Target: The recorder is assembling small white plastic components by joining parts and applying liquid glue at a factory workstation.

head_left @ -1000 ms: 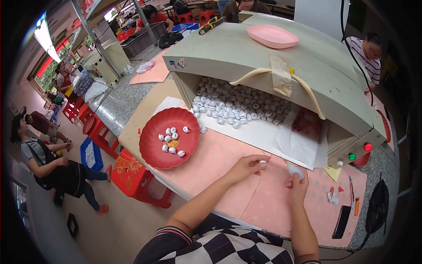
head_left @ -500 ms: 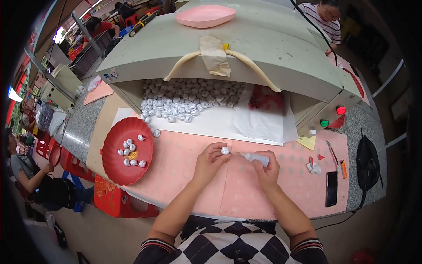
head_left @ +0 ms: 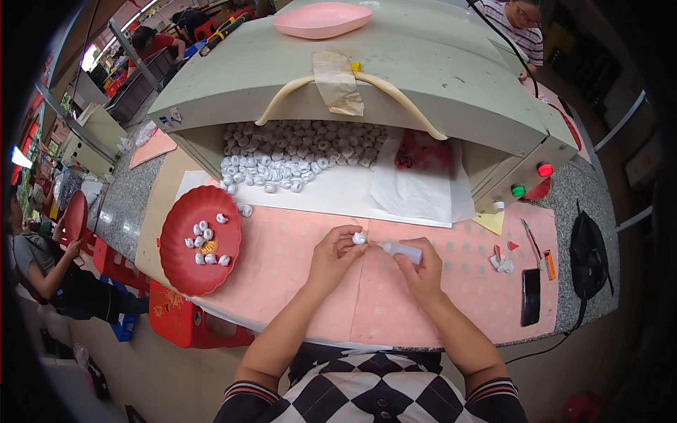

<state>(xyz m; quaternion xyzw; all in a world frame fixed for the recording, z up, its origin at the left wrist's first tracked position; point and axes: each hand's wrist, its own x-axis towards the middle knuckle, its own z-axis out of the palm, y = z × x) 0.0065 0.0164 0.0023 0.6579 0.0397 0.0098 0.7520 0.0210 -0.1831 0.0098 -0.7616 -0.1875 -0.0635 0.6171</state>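
Observation:
Between the fingertips of my left hand [head_left: 334, 258] is a small rounded white piece [head_left: 359, 238], its exact kind too small to make out. My right hand [head_left: 422, 273] is closed round a translucent squeeze bottle [head_left: 407, 253], which lies almost level. Its thin nozzle points left at the white piece; whether the two touch I cannot tell. Both hands are above the pink cloth [head_left: 331, 314]. At the left, a red scalloped plate [head_left: 176, 264] holds several similar white pieces.
Ahead stands a grey metal box [head_left: 233, 77] with an open front and many white pieces [head_left: 296, 151] inside. To the right lie a phone [head_left: 530, 297], an orange lighter [head_left: 550, 265] and a black bag [head_left: 589, 257]. A co-worker [head_left: 49, 271] at the left holds a red plate.
The view has shifted slightly. My hands keep the white piece and the bottle close together. The co-worker at the left has raised the red plate and turned it.

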